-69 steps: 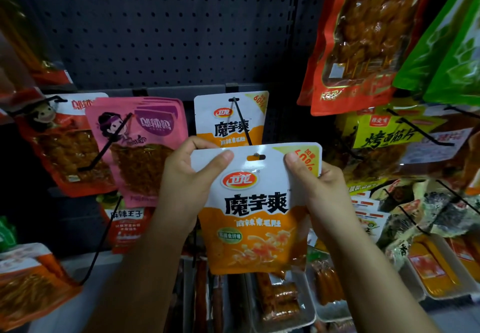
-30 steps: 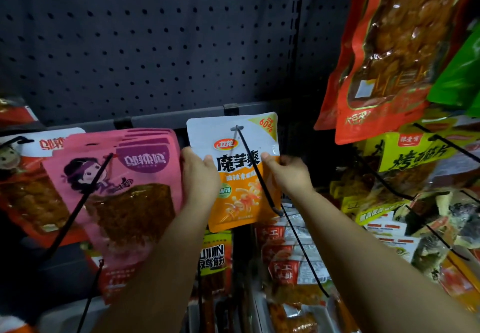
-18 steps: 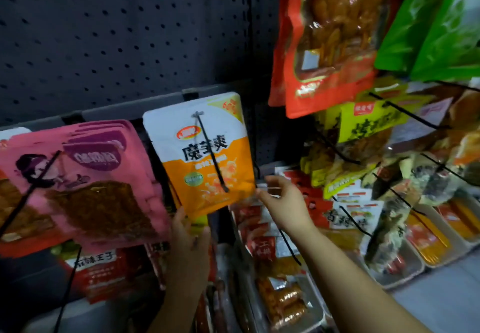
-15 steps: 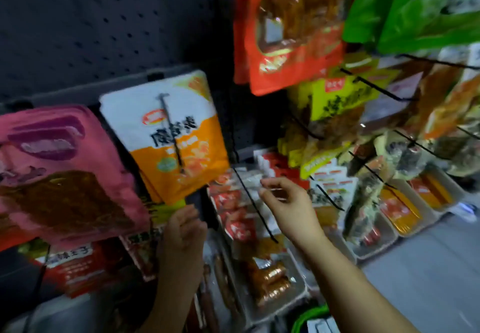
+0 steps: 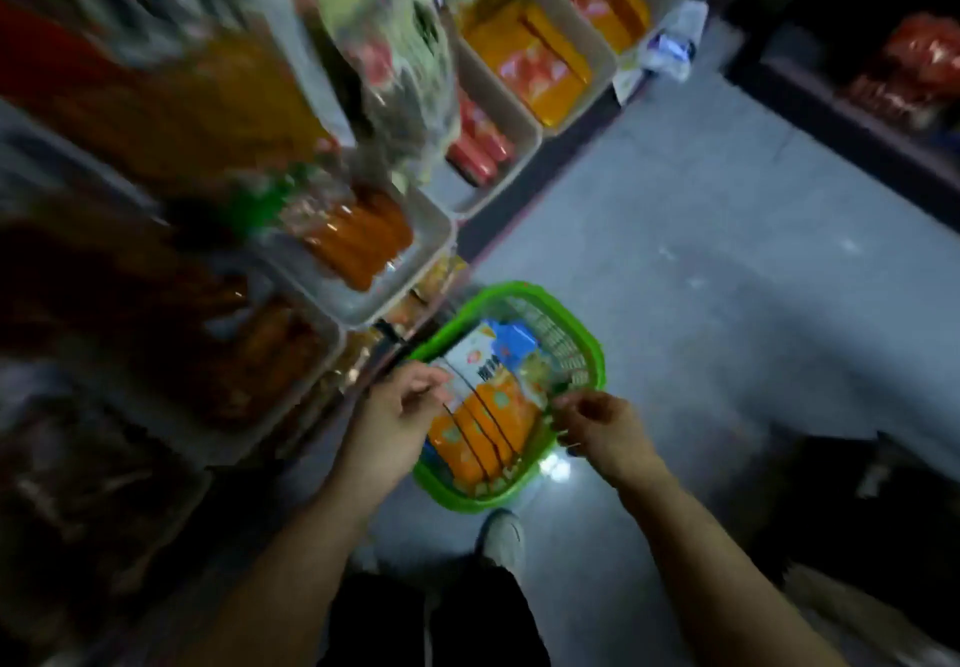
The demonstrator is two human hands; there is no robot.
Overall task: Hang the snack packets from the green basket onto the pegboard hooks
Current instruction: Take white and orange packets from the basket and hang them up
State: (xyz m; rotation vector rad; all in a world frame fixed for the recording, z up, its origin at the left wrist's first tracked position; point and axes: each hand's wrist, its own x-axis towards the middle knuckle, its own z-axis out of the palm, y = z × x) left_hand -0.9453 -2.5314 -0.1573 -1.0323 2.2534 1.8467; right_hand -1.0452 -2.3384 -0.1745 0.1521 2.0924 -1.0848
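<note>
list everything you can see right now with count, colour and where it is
green basket: one, green, on the floor ahead of the feet
snack packets: several, white, blue and orange, lying in the basket; exact count unclear
white trays: several, on the low shelf at left, holding orange and red packs
floor: grey, right half of the view
shoe: one, pale, just below the basket
left hand: over the basket's left edge, fingers loosely curled
right hand: over the basket's right edge, fingers loosely curled
</note>
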